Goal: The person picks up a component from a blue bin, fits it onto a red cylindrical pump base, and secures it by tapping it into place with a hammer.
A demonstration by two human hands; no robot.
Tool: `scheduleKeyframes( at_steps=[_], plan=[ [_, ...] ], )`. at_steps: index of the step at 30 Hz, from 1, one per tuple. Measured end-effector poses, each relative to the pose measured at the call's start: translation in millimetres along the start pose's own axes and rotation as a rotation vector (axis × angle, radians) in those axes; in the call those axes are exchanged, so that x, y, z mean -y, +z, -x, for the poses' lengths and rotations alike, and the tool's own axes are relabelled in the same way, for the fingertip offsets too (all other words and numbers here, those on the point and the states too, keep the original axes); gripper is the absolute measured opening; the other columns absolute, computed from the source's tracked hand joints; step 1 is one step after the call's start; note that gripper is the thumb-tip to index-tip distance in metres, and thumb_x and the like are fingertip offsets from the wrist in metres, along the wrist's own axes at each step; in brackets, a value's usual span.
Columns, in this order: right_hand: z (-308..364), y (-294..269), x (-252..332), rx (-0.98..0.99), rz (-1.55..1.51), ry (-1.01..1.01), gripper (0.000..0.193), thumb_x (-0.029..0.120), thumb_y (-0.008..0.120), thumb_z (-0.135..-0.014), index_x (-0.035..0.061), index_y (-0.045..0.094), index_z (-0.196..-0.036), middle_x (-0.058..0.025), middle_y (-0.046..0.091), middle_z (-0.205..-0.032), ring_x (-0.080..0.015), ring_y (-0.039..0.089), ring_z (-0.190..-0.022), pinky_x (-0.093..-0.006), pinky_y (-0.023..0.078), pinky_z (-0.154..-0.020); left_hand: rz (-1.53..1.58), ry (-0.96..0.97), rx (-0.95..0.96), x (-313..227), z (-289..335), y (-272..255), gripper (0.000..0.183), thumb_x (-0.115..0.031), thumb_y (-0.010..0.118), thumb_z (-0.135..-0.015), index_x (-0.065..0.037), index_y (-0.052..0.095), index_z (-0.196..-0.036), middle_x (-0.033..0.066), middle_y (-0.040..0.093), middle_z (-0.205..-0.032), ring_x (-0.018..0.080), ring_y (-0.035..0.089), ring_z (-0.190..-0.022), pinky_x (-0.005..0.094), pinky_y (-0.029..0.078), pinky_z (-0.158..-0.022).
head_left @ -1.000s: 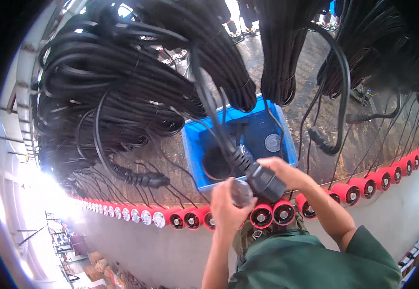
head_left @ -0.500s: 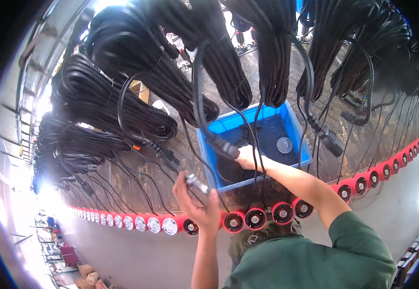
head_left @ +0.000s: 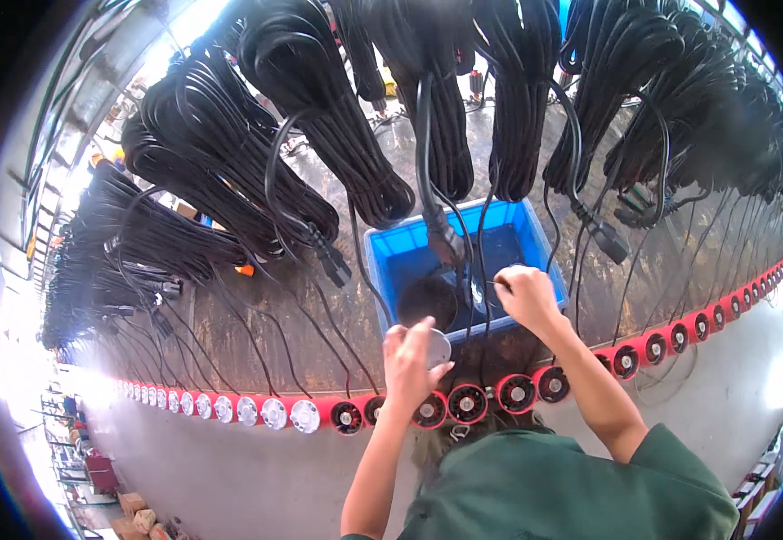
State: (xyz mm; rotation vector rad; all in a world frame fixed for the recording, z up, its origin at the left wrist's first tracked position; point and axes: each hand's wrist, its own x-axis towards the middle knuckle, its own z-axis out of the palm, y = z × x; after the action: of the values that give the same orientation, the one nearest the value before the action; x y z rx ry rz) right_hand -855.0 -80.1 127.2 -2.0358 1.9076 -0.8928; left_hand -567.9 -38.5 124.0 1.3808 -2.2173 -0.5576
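My left hand (head_left: 407, 371) is closed on the edge of a round, clear greyish disc (head_left: 440, 349) in front of the near left side of the blue bin (head_left: 382, 270). Over the bin's near right part, my right hand (head_left: 530, 297) has its fingers pinched together; a small dark bit shows at the fingertips, too little to name. A shiny clear piece (head_left: 478, 293) lies partly hidden behind a cord in the bin. Below both hands runs a row of red round housings (head_left: 468, 404) with dark insides. Farther left, several housings carry clear whitish caps (head_left: 305, 416).
Thick bundles of black cable (head_left: 319, 117) hang over the brown worktable (head_left: 256, 337). Loose plug ends (head_left: 330, 264) dangle from them, one (head_left: 445, 241) over the bin. Thin black cords run down to the red housings. Cardboard boxes (head_left: 130, 502) stand on the floor at lower left.
My right hand has come up out of the bin and moved right. My left hand has moved right and nearer the bin; its clear piece now shows a round face. The view has shifted slightly.
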Motion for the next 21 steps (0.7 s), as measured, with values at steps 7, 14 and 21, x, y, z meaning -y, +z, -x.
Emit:
scheduleKeyframes(
  at_steps=[7,14,21],
  plan=[
    [48,-76,80,0.361,-0.861,0.170,0.019,0.011,0.081,-0.096,-0.0017,0.080,-0.110,-0.0095,0.082,-0.093,-0.0098,0.071,-0.082,-0.0316,0.058,-0.075,2.016,-0.260,0.012,-51,42,-30,0.086,-0.001,0.071,-0.097,-0.016,0.029,-0.170,0.0173,0.034,-0.175,0.0431,0.053,-0.148,0.0676,0.051,-0.114],
    [46,-52,120,0.174,-0.608,-0.365,0.012,0.006,0.083,-0.091,0.0013,0.079,-0.102,-0.0130,0.075,-0.091,-0.0312,0.076,-0.082,-0.0402,0.060,-0.071,1.843,-0.377,0.003,-95,60,-40,0.074,-0.019,0.064,-0.099,-0.003,0.033,-0.164,0.0200,0.052,-0.157,0.0395,0.057,-0.144,0.0633,0.052,-0.116],
    [57,-41,124,0.371,-0.674,-0.112,0.018,0.006,0.079,-0.091,0.0018,0.069,-0.105,-0.0153,0.076,-0.088,-0.0291,0.077,-0.078,-0.0396,0.059,-0.069,1.742,-0.469,-0.130,-96,81,-37,0.085,0.008,0.053,-0.074,-0.003,0.040,-0.158,0.0178,0.056,-0.151,0.0348,0.057,-0.143,0.0529,0.047,-0.122]
  ],
)
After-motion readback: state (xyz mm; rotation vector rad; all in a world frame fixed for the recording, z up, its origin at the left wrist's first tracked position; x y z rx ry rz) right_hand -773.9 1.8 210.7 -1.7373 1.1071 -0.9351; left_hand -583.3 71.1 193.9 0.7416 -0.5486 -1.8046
